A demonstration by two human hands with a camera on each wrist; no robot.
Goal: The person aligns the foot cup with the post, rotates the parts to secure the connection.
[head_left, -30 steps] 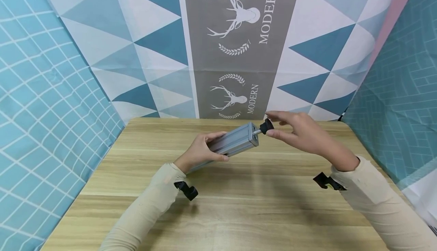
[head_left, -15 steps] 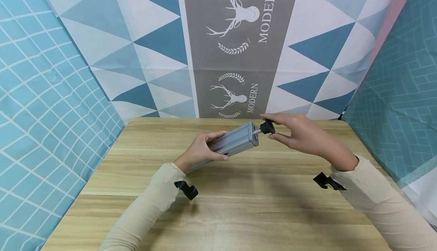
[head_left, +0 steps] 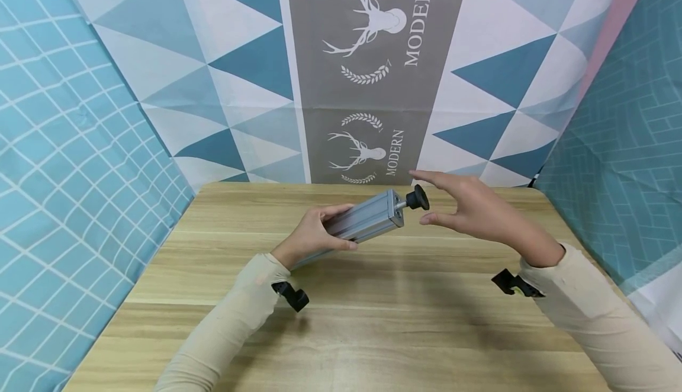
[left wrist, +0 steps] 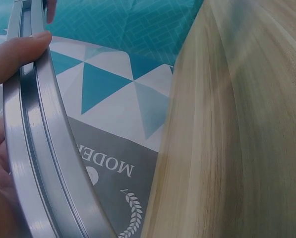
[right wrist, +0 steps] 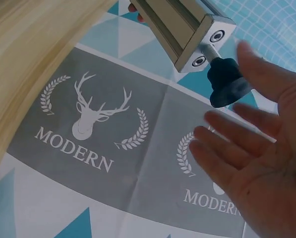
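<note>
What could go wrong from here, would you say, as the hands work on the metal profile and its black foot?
Only the left hand grips the metal profile, so it might twist or slip if the foot end is pushed. The right hand is open around the black foot without gripping it, so a hasty grasp could land off-centre. Some bare stem shows behind the foot, so a sideways knock might strain it.

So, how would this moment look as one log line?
left hand: grips metal bar | right hand: holds nothing, near black knob | knob: at bar's end
</note>
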